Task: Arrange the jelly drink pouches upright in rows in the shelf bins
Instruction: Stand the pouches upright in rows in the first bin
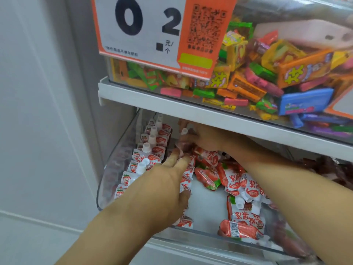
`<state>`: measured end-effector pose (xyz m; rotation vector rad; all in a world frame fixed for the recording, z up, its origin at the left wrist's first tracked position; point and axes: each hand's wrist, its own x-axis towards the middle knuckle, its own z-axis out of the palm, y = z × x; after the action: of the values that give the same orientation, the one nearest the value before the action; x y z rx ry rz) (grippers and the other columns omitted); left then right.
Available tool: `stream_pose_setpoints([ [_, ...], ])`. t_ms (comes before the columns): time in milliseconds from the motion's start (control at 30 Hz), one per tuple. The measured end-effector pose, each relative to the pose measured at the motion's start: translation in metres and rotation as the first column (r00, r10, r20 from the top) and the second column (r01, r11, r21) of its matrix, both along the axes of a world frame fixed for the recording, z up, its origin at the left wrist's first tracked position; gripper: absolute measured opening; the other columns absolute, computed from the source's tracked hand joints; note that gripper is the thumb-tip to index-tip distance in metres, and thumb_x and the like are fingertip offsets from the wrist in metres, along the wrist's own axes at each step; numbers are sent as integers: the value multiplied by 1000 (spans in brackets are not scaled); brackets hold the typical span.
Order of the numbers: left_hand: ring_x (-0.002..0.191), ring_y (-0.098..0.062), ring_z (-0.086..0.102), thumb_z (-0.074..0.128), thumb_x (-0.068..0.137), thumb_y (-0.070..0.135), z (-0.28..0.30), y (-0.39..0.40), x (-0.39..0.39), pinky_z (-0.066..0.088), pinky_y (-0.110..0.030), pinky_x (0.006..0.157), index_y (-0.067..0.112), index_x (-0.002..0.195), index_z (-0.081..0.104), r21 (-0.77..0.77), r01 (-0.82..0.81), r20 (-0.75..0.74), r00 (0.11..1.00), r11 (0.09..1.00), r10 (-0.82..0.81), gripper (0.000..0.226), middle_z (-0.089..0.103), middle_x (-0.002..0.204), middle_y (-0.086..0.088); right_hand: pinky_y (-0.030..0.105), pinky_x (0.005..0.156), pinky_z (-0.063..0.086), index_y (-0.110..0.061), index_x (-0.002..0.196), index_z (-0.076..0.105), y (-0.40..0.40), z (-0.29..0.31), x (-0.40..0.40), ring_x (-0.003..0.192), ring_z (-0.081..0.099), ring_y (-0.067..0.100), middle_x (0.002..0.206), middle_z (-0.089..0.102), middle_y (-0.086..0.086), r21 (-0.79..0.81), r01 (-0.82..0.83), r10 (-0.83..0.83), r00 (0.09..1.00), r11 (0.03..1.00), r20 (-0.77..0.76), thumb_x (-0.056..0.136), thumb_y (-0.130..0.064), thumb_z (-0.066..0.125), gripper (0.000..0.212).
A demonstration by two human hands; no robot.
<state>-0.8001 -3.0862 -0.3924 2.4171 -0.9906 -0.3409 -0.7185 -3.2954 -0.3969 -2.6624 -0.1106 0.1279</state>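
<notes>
Shelf point(191, 109) hiding right hand point(204, 138) gripping pouch point(186, 134), left hand point(168, 180) flat, fingers straight

Showing red-and-white printing with strawberry pictures and white screw caps — the jelly drink pouches point(208, 176) inside the clear lower bin point(107, 180). Sitting above, a white shelf point(172, 106) carrying a clear upper bin point(294, 8) of candy packs point(254, 73) in yellow, orange, green, pink and blue. Hanging in front, a white-and-orange price sign point(152, 31) — bearing black digits and a black code square.
</notes>
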Motion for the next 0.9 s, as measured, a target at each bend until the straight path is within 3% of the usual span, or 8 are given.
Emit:
stream_pose_setpoints([
  [100,143,-14,25,47,96,37,-1,-2,1,28,-25,111,38,151,6,13,17,50,999,1000,-17,69,-2,160,16,13,65,45,-10,95,61,9,0,-9,62,54,0,75,57,-5,57,6,-16,985,998,170,94,-19,64,10],
  [233,142,-14,24,45,97,38,-2,2,-3,25,-25,113,35,152,5,-5,1,81,997,1000,-1,68,3,160,13,28,68,36,-11,92,58,17,-9,-12,74,56,18,83,62,4,-132,-9,33,983,991,180,87,-39,71,31],
  [467,144,-10,15,44,95,47,4,13,-19,24,-27,113,35,152,2,13,-32,89,996,999,31,71,12,159,14,9,62,27,-23,86,49,13,-4,-29,77,49,7,83,56,-7,-25,104,-91,949,994,302,93,-45,60,25],
  [533,144,-9,14,44,94,49,6,14,-20,22,-26,113,34,152,2,25,-24,84,996,999,22,73,13,158,14,10,69,33,-29,82,50,5,-10,-32,78,54,6,83,59,-9,12,126,-125,959,992,254,92,-49,60,24],
  [600,143,-11,15,45,94,48,6,12,-19,22,-26,113,31,153,2,39,-23,89,996,999,20,75,15,158,12,24,80,44,-35,86,50,5,-17,-29,86,59,9,90,63,-8,36,108,-112,981,993,159,90,-50,60,19],
  [700,141,-12,21,45,95,46,4,7,-18,25,-28,112,29,153,3,45,-31,96,995,999,26,74,19,156,9,44,93,48,-21,100,59,6,-21,-19,96,63,22,99,68,3,-74,54,-49,997,996,66,93,-44,54,25],
  [800,142,-13,20,47,94,46,6,7,-19,25,-29,113,31,152,4,57,-36,80,996,998,31,74,19,157,9,46,101,42,-9,112,63,7,-7,-14,106,59,29,115,65,13,-186,-28,3,990,982,-138,100,-34,48,32],
  [900,141,-14,21,46,95,45,8,9,-21,25,-30,113,31,152,3,62,-34,67,997,997,30,73,21,156,8,39,110,37,1,128,57,1,8,-22,121,53,34,133,56,22,-70,-25,10,978,997,-208,103,-16,47,32],
])
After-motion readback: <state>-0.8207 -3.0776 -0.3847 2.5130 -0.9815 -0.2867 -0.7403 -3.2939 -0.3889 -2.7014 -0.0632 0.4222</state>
